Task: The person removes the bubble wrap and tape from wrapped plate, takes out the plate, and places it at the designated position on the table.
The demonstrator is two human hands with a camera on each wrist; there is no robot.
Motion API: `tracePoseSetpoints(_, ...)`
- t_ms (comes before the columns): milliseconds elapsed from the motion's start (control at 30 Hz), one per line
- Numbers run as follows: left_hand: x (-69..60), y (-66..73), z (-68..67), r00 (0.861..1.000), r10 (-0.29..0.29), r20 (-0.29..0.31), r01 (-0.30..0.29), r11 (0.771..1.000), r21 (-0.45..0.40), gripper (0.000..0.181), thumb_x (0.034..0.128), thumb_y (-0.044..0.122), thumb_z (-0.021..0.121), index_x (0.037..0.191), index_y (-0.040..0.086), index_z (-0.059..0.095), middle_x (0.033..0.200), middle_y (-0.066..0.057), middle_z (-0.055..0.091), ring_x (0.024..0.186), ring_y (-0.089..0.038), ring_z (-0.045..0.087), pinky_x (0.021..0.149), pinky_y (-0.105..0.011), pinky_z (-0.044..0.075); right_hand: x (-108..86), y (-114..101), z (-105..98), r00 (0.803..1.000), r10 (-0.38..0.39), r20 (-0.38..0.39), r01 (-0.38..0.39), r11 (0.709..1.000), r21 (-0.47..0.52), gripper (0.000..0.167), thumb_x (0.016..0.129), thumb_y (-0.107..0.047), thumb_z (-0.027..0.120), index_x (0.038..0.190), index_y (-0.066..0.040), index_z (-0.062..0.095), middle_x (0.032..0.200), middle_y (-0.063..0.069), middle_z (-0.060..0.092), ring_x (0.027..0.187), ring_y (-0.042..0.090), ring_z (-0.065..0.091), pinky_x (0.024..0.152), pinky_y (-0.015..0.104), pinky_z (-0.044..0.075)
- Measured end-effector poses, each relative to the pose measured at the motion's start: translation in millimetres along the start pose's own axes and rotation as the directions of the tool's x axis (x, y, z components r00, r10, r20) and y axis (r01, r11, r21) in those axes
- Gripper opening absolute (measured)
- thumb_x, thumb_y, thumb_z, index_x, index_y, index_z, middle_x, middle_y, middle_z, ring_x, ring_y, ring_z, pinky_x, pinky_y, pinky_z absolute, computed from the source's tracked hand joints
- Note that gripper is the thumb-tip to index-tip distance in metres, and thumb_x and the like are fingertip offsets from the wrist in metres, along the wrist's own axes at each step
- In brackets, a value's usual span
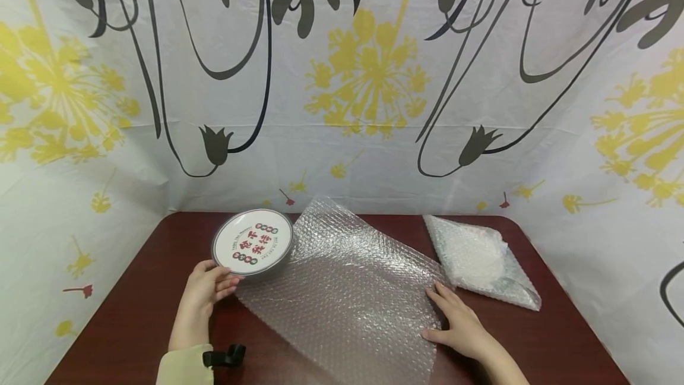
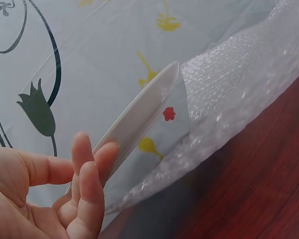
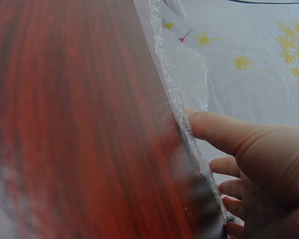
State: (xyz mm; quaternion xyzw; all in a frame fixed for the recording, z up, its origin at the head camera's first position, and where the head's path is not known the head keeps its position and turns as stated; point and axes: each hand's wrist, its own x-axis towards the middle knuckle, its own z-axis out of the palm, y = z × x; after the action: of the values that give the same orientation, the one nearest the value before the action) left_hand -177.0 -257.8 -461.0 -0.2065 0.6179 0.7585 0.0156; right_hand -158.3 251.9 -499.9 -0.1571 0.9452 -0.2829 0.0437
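My left hand (image 1: 207,290) pinches the near rim of a white plate (image 1: 252,242) with red characters and a dark rim line. In the left wrist view the plate (image 2: 139,112) is seen edge-on, tilted, held up off the table. A sheet of bubble wrap (image 1: 352,290) lies spread across the middle of the table, its left part beside and partly beneath the plate. Over at the sheet's right edge, my right hand (image 1: 459,322) rests on the wrap with fingers spread and extended. The right wrist view shows the thumb and fingertips along the edge of the bubble wrap (image 3: 182,119).
A flat bundle in bubble wrap (image 1: 478,260) lies at the back right, close to the sheet's right corner. The dark red table (image 1: 144,302) meets a patterned cloth (image 1: 342,177) at its back and sides. A black strap (image 1: 224,356) circles the left sleeve.
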Motion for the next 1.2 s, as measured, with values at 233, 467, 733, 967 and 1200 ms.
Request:
tracePoseSetpoints(233, 0.0, 0.0, -8.5, 0.999, -0.023, -0.029, 0.021, 0.999, -0.044, 0.060, 0.0991, 0.003, 0.041, 0.146, -0.003, 0.006, 0.073, -0.003, 0.066, 0.063, -0.011, 0.066, 0.061, -0.026, 0.056, 0.2, 1, 0, 1.000, -0.005, -0.002, 0.005, 1.000, -0.012, 0.090, 0.074, -0.051, 0.076, 0.141, 0.000, 0.044, 0.149, 0.027, 0.029, 0.134, 0.049, 0.022, 0.097, 0.073, 0.019)
tracePoseSetpoints(467, 1.4, -2.2, -15.4, 0.998, -0.024, -0.062, 0.021, 0.999, -0.050, 0.048, 0.0994, 0.004, 0.041, 0.140, -0.005, 0.016, 0.075, -0.004, 0.067, 0.065, -0.011, 0.066, 0.063, -0.026, 0.056, 0.7, 2, 0, 1.000, 0.000, 0.003, 0.000, 1.000, -0.009, 0.091, 0.074, -0.052, 0.075, 0.141, 0.000, 0.044, 0.149, 0.026, 0.028, 0.135, 0.048, 0.022, 0.097, 0.073, 0.018)
tracePoseSetpoints(733, 1.9, -6.1, -22.5, 0.995, -0.018, -0.096, 0.011, 0.997, -0.071, 0.042, 0.0997, 0.005, 0.041, 0.135, -0.006, 0.021, 0.074, -0.002, 0.065, 0.065, -0.009, 0.066, 0.064, -0.025, 0.056, -0.5, 1, 0, 1.000, -0.009, -0.001, 0.009, 1.000, -0.016, 0.090, 0.074, -0.051, 0.076, 0.141, 0.000, 0.044, 0.148, 0.027, 0.029, 0.134, 0.049, 0.023, 0.097, 0.073, 0.019)
tracePoseSetpoints(967, 3.6, -8.1, -31.1, 0.993, -0.026, -0.118, 0.014, 0.995, -0.102, 0.026, 0.0989, 0.003, 0.041, 0.122, -0.002, 0.031, 0.071, -0.002, 0.065, 0.064, -0.010, 0.066, 0.062, -0.025, 0.056, -1.3, 0, -1, 1.000, 0.000, 0.003, 0.000, 1.000, -0.011, 0.090, 0.074, -0.050, 0.077, 0.141, 0.000, 0.044, 0.149, 0.027, 0.029, 0.135, 0.049, 0.022, 0.098, 0.073, 0.019)
tracePoseSetpoints(1200, 5.1, -10.4, -37.7, 0.988, -0.028, -0.153, 0.012, 0.994, -0.108, 0.036, 0.0990, 0.003, 0.041, 0.131, -0.006, 0.026, 0.071, -0.001, 0.065, 0.066, -0.010, 0.067, 0.063, -0.025, 0.056, 0.4, 2, 0, 1.000, 0.003, 0.008, -0.003, 1.000, -0.007, 0.091, 0.074, -0.053, 0.075, 0.141, 0.000, 0.044, 0.149, 0.027, 0.028, 0.135, 0.049, 0.021, 0.098, 0.073, 0.018)
